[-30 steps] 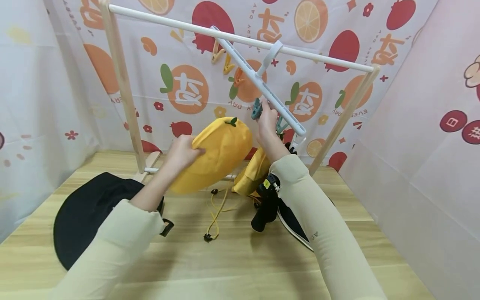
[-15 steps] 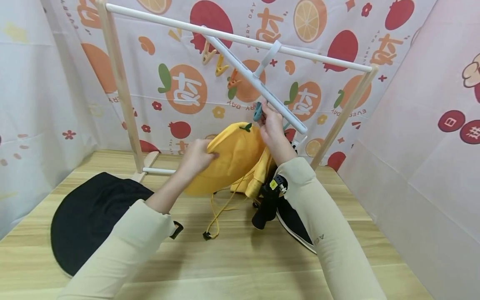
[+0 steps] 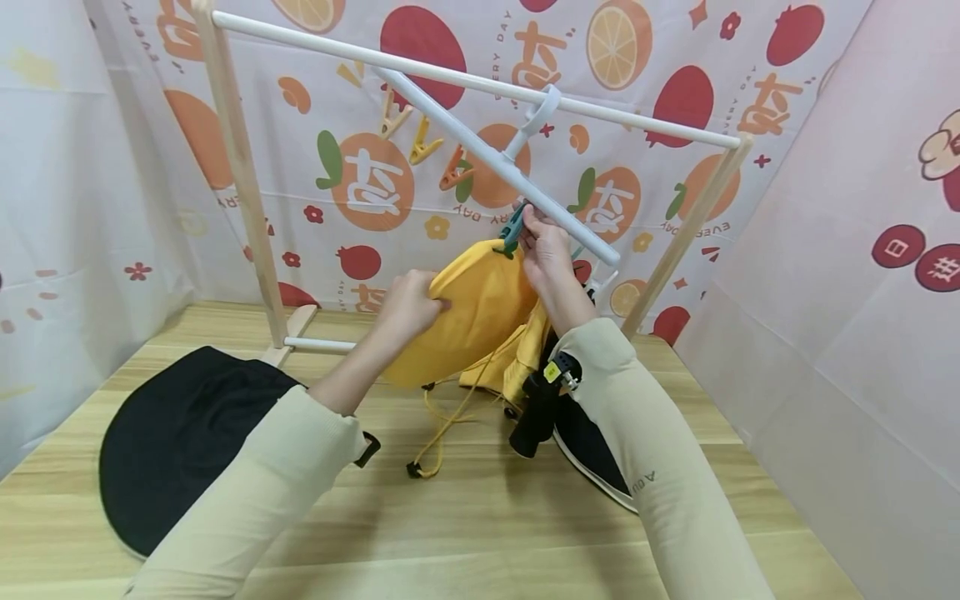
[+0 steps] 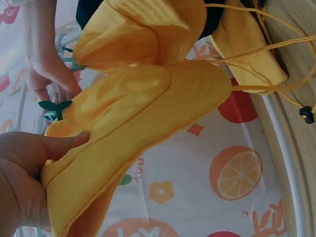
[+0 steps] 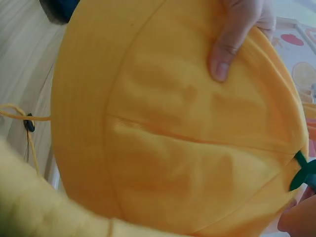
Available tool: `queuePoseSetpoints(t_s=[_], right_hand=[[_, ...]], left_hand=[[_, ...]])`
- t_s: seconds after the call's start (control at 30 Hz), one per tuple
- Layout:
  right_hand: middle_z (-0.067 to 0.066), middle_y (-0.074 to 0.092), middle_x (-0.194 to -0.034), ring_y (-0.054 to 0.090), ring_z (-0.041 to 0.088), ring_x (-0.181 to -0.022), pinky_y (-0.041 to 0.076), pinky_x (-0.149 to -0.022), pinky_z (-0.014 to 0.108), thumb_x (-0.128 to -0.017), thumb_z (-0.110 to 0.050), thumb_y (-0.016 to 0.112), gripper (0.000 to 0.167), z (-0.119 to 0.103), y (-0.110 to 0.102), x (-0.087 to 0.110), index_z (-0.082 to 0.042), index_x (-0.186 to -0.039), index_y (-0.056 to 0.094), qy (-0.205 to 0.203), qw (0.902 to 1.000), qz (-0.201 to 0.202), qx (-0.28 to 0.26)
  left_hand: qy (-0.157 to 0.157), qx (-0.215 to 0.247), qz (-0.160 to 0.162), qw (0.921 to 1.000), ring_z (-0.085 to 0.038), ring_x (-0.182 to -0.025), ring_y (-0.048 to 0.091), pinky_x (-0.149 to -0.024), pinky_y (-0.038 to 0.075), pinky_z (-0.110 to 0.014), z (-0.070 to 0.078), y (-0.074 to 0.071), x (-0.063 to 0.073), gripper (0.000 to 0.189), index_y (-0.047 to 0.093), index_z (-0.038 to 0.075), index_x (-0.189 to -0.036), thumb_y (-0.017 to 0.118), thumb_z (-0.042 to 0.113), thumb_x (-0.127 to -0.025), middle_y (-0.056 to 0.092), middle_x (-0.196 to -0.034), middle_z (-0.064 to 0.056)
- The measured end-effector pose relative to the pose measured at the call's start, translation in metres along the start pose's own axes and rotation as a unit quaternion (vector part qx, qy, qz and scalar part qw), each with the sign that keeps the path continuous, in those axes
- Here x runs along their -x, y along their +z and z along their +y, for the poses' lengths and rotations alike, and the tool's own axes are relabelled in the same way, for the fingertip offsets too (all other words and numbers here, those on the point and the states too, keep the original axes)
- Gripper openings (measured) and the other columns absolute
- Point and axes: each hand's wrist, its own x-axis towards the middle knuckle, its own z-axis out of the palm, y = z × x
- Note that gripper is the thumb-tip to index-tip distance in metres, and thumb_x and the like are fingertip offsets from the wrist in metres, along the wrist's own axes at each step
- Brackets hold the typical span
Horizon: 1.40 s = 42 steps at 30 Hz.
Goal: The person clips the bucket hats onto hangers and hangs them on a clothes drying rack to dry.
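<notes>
My left hand (image 3: 411,307) grips the edge of a yellow fabric hat (image 3: 480,308), thumb on its outer side. A green leaf sprout (image 4: 55,106) sits on the hat's crown. At that crown my right hand (image 3: 546,250) pinches a teal clothespin (image 3: 512,227) hanging under a pale blue hanger (image 3: 480,148). The clothespin meets the crown beside the sprout; whether its jaws bite the cloth cannot be told. Another yellow hat (image 4: 143,34) hangs behind, partly covered by my right arm.
The hanger hooks over a white rod (image 3: 315,38) on a wooden-legged rack (image 3: 247,183). Orange (image 3: 455,169) and yellow (image 3: 422,143) clothespins hang from its far end. A black cap (image 3: 187,442) lies left on the table, and a black item with white edging (image 3: 592,450) lies right.
My left hand has carried the yellow hat right and slightly up, bringing its crown to the teal clothespin. The hanger has swung, its far end shifting left.
</notes>
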Motion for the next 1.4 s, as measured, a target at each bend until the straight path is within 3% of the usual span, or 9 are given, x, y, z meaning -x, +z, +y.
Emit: queuePoseSetpoints(t_s=[0.1,0.37,0.53,0.7,0.93,1.03,1.13,1.23,1.4], right_hand=[[0.008,0.065,-0.077,0.054,0.012,-0.059,0.04,-0.057,0.019,-0.09,-0.001,0.054,0.009,0.0,-0.002,0.0,0.003,-0.087,0.062,-0.012,0.9999,-0.004,0.004],[0.006,0.066,-0.075,0.055,0.013,-0.066,0.041,-0.061,0.018,-0.091,-0.001,0.053,0.01,-0.002,-0.007,-0.001,0.001,-0.085,0.062,-0.027,0.9988,-0.025,0.032],[0.01,0.063,-0.096,0.056,0.015,-0.086,0.044,-0.068,0.018,-0.092,-0.004,0.052,0.019,-0.001,-0.008,-0.001,0.007,-0.105,0.059,-0.008,0.998,-0.027,0.057],[0.014,0.054,-0.122,0.053,0.016,-0.105,0.044,-0.077,0.018,-0.092,-0.008,0.053,0.035,-0.001,-0.011,0.002,0.006,-0.125,0.05,0.019,0.997,-0.017,0.073],[0.011,0.057,-0.117,0.052,0.016,-0.106,0.036,-0.09,0.023,-0.094,-0.015,0.053,0.029,-0.002,-0.015,0.009,0.001,-0.119,0.054,0.019,0.9978,-0.025,0.059],[0.012,0.056,-0.122,0.049,0.018,-0.114,0.032,-0.096,0.025,-0.097,-0.028,0.046,0.038,-0.002,-0.018,0.012,0.001,-0.122,0.053,0.017,0.9971,-0.042,0.061],[0.01,0.047,-0.132,0.037,0.019,-0.125,0.024,-0.102,0.027,-0.099,-0.041,0.033,0.053,-0.003,-0.019,0.016,-0.001,-0.13,0.046,0.019,0.9942,-0.05,0.093],[0.008,0.042,-0.137,0.029,0.019,-0.13,0.017,-0.106,0.029,-0.098,-0.046,0.029,0.057,-0.008,-0.019,0.018,-0.004,-0.134,0.042,0.02,0.9942,-0.033,0.101],[0.01,0.052,-0.127,0.043,0.021,-0.12,0.018,-0.104,0.032,-0.097,-0.042,0.037,0.047,-0.021,-0.014,0.015,-0.005,-0.123,0.051,0.014,0.9988,0.029,0.038]], left_hand=[[-0.007,-0.001,-0.009,0.9999,-0.025,-0.064,0.052,-0.059,0.042,-0.036,0.003,-0.002,-0.005,0.006,0.065,0.0,-0.081,0.069,0.002,-0.077,0.061,-0.071,-0.011],[0.016,-0.002,-0.014,0.9998,-0.024,-0.064,0.052,-0.061,0.042,-0.036,0.018,-0.005,-0.012,0.007,0.063,0.001,-0.078,0.07,0.003,-0.077,0.061,-0.07,-0.01],[0.011,0.0,-0.027,0.9996,-0.024,-0.064,0.052,-0.061,0.042,-0.036,0.021,-0.003,-0.009,0.01,0.063,0.001,-0.078,0.071,0.004,-0.076,0.061,-0.069,-0.01],[0.032,0.001,-0.034,0.9989,-0.026,-0.066,0.055,-0.064,0.043,-0.039,0.025,0.001,-0.004,0.011,0.063,0.0,-0.08,0.071,0.005,-0.075,0.062,-0.071,-0.011],[0.026,0.021,-0.076,0.9965,-0.027,-0.073,0.06,-0.066,0.047,-0.037,0.029,0.007,0.002,0.018,0.063,-0.002,-0.095,0.067,0.006,-0.08,0.065,-0.084,-0.015],[0.017,0.027,-0.104,0.9941,-0.026,-0.076,0.062,-0.067,0.049,-0.036,0.028,0.01,0.004,0.022,0.062,-0.003,-0.101,0.065,0.008,-0.082,0.066,-0.088,-0.015],[0.012,0.038,-0.125,0.9914,-0.025,-0.076,0.064,-0.067,0.05,-0.035,0.026,0.012,0.006,0.024,0.062,-0.004,-0.104,0.064,0.01,-0.084,0.066,-0.089,-0.015],[0.02,0.043,-0.13,0.9903,-0.024,-0.076,0.064,-0.066,0.05,-0.034,0.024,0.014,0.008,0.024,0.062,-0.004,-0.104,0.064,0.01,-0.084,0.066,-0.088,-0.014],[0.048,0.046,-0.126,0.9898,-0.021,-0.073,0.062,-0.065,0.048,-0.033,0.027,0.014,0.012,0.022,0.063,-0.001,-0.102,0.065,0.013,-0.085,0.066,-0.086,-0.01]])
